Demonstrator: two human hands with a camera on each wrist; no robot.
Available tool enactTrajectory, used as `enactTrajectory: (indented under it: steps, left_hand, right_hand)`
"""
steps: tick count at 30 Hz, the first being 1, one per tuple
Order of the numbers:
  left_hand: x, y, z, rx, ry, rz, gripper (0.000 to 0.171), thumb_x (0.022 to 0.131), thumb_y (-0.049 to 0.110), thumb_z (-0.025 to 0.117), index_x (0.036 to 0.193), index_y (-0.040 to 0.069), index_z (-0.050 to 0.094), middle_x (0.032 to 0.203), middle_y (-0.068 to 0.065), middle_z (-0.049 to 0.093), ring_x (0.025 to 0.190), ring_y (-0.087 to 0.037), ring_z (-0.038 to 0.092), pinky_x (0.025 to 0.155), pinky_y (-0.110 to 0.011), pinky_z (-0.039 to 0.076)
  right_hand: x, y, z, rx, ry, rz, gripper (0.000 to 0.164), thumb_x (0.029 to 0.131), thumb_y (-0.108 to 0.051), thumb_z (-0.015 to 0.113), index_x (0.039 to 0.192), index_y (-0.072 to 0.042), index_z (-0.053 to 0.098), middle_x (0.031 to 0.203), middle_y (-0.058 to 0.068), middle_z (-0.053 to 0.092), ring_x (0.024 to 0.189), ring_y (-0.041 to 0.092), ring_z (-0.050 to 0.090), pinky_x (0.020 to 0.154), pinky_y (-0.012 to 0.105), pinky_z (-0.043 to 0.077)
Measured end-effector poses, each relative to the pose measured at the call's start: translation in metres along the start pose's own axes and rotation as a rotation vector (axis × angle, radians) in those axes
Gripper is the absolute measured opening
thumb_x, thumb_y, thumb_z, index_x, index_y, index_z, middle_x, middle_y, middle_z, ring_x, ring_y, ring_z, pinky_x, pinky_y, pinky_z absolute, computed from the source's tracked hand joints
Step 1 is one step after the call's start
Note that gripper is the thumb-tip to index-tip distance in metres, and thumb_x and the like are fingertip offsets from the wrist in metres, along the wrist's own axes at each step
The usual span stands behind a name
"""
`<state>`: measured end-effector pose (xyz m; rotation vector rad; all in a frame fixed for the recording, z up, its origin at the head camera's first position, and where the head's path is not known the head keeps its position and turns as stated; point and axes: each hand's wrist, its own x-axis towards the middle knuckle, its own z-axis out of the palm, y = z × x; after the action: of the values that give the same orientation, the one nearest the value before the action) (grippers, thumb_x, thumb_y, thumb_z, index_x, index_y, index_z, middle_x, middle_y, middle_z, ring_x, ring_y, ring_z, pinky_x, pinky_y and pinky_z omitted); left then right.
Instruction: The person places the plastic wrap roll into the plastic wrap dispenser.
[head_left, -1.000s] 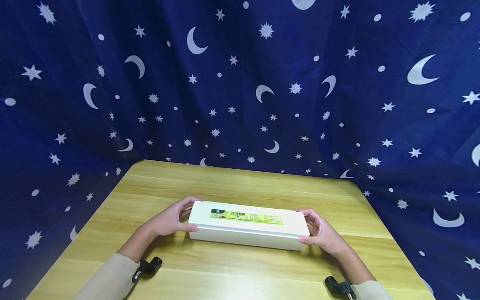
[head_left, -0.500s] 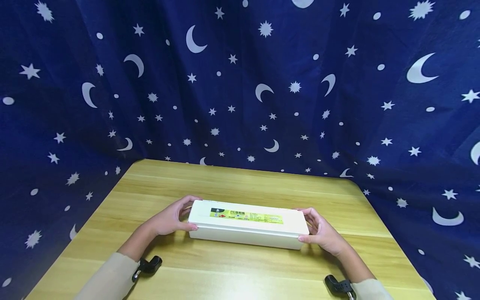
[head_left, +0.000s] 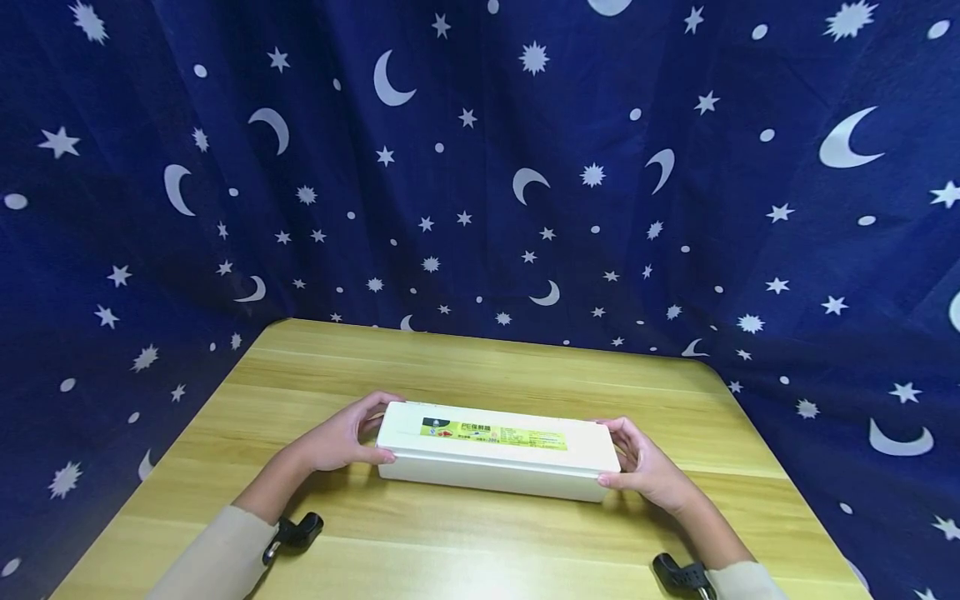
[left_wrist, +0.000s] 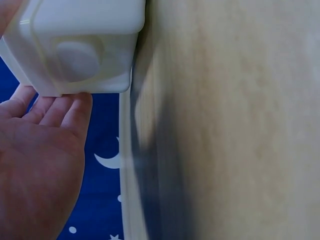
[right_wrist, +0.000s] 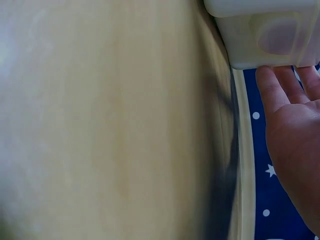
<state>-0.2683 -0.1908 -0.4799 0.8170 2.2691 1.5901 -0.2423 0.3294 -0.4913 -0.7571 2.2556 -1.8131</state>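
A long cream-white cling film box (head_left: 498, 471) rests on the wooden table, lid down, with a yellow-green printed label (head_left: 495, 434) on top. My left hand (head_left: 352, 433) grips its left end, thumb on the near side and fingers round the far side. At the right end my right hand (head_left: 651, 467) holds it the same way. The left wrist view shows the box's end wall (left_wrist: 80, 57) with a round disc in it, fingertips touching the far side. A similar disc (right_wrist: 277, 35) appears on the other end in the right wrist view. The inside of the box is hidden.
A pale wood-grain table (head_left: 450, 550) spreads around the box on all sides. Behind it and along both sides hangs a dark blue curtain (head_left: 480, 183) with white moons and stars. Black wrist cameras (head_left: 300, 532) sit at both sleeves.
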Motion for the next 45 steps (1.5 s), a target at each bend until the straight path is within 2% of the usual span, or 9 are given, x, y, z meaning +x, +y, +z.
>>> enactTrajectory:
  steps: [7, 11, 28, 40, 45]
  left_hand:
    - [-0.0013, 0.0008, -0.0002, 0.011, 0.003, -0.003, 0.077, 0.081, 0.022, 0.088, 0.144, 0.015, 0.044, 0.152, -0.013, 0.048, 0.148, -0.042, 0.039, 0.123, -0.059, 0.028]
    - [-0.0014, 0.0010, -0.0005, 0.014, 0.007, -0.001, 0.077, 0.081, 0.022, 0.088, 0.144, 0.016, 0.044, 0.151, -0.012, 0.049, 0.147, -0.041, 0.040, 0.123, -0.059, 0.028]
    - [-0.0033, 0.0014, -0.0002, 0.004, 0.009, -0.024, 0.078, 0.081, 0.023, 0.088, 0.145, 0.016, 0.044, 0.153, -0.012, 0.047, 0.149, -0.042, 0.038, 0.123, -0.059, 0.028]
    - [-0.0024, 0.0003, -0.0012, -0.018, 0.000, -0.032, 0.078, 0.082, 0.022, 0.088, 0.146, 0.017, 0.045, 0.156, -0.012, 0.045, 0.151, -0.041, 0.035, 0.123, -0.056, 0.028]
    - [-0.0027, 0.0014, -0.0037, -0.012, -0.009, -0.003, 0.078, 0.083, 0.021, 0.087, 0.148, 0.017, 0.045, 0.156, -0.012, 0.046, 0.151, -0.040, 0.036, 0.123, -0.054, 0.029]
  right_hand:
    - [0.0004, -0.0006, 0.0004, -0.006, 0.007, 0.000, 0.064, 0.079, 0.011, 0.077, 0.131, 0.008, 0.040, 0.142, -0.013, 0.054, 0.128, -0.003, 0.054, 0.106, 0.011, 0.044]
    - [0.0002, -0.0012, 0.0013, 0.002, 0.015, 0.025, 0.065, 0.079, 0.010, 0.078, 0.132, 0.007, 0.040, 0.141, -0.014, 0.055, 0.127, -0.003, 0.055, 0.105, 0.012, 0.045]
    - [0.0004, -0.0005, -0.0010, 0.014, 0.000, 0.034, 0.065, 0.080, 0.009, 0.078, 0.133, 0.005, 0.040, 0.142, -0.012, 0.054, 0.129, -0.002, 0.054, 0.106, 0.013, 0.046]
    - [0.0002, -0.0006, -0.0046, 0.037, -0.025, -0.022, 0.066, 0.078, 0.012, 0.079, 0.133, 0.010, 0.042, 0.144, -0.014, 0.058, 0.127, 0.002, 0.059, 0.101, 0.019, 0.053]
    - [-0.0028, -0.0030, -0.0082, 0.039, -0.052, -0.053, 0.070, 0.080, 0.013, 0.076, 0.140, 0.014, 0.040, 0.144, -0.010, 0.058, 0.127, 0.005, 0.060, 0.103, 0.021, 0.053]
